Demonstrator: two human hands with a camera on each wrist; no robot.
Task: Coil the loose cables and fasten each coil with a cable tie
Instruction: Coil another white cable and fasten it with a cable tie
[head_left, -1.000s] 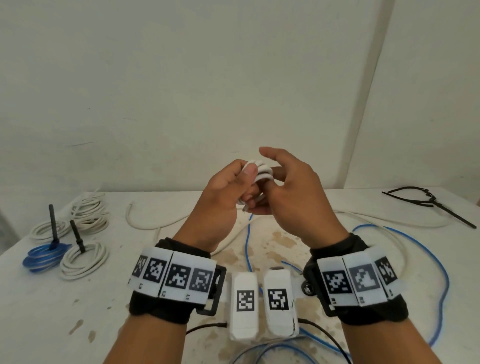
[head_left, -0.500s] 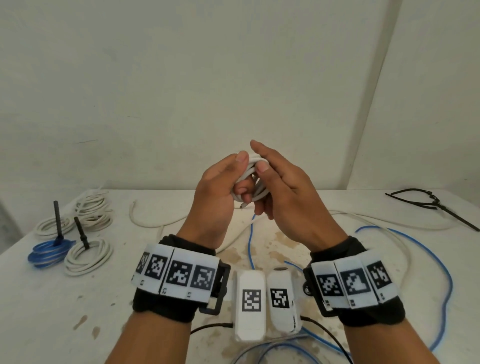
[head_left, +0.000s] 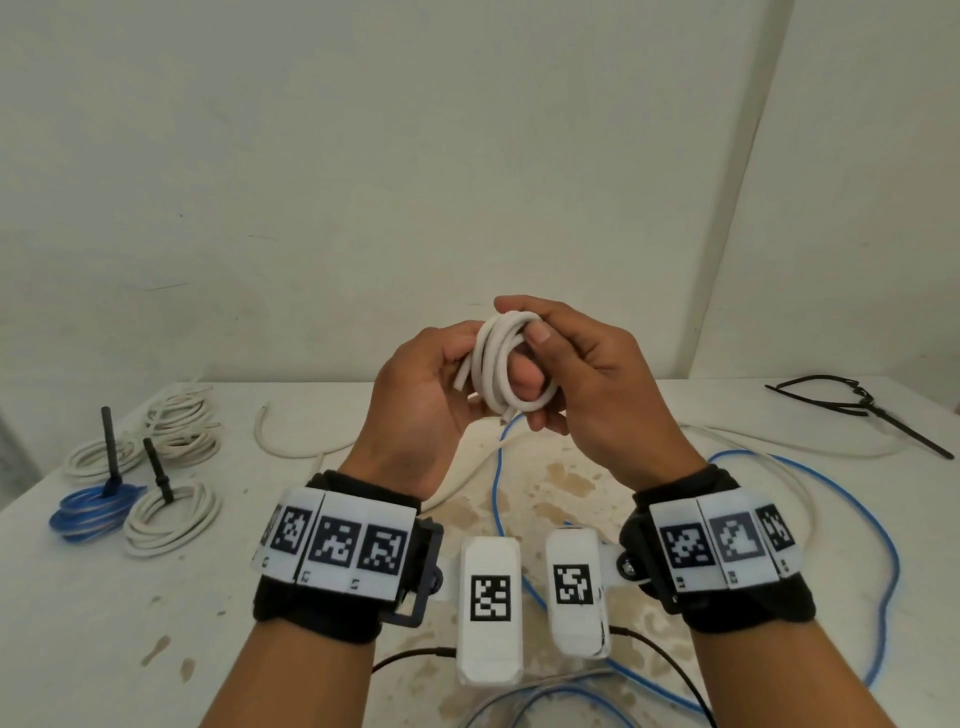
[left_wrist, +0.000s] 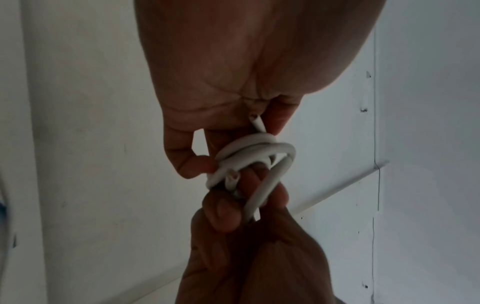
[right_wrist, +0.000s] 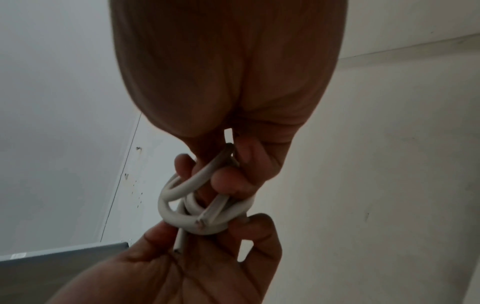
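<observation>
A small coil of white cable (head_left: 501, 364) is held in the air above the table, between both hands. My left hand (head_left: 441, 374) grips its left side with curled fingers. My right hand (head_left: 561, 364) pinches its right side, thumb on top of the loops. In the left wrist view the white coil (left_wrist: 249, 162) shows two cut ends sticking out. In the right wrist view the white coil (right_wrist: 207, 209) is wound around my right fingers. Black cable ties (head_left: 852, 405) lie at the table's far right.
Tied coils sit at the far left: a blue coil (head_left: 88, 512) and white coils (head_left: 171, 514), with black tie tails standing up. A loose blue cable (head_left: 831, 493) and a loose white cable (head_left: 779, 447) sprawl over the stained table (head_left: 104, 623).
The hands turned the white coil so its loops face the camera, and they parted slightly. My right thumb now lies across the top of the loops.
</observation>
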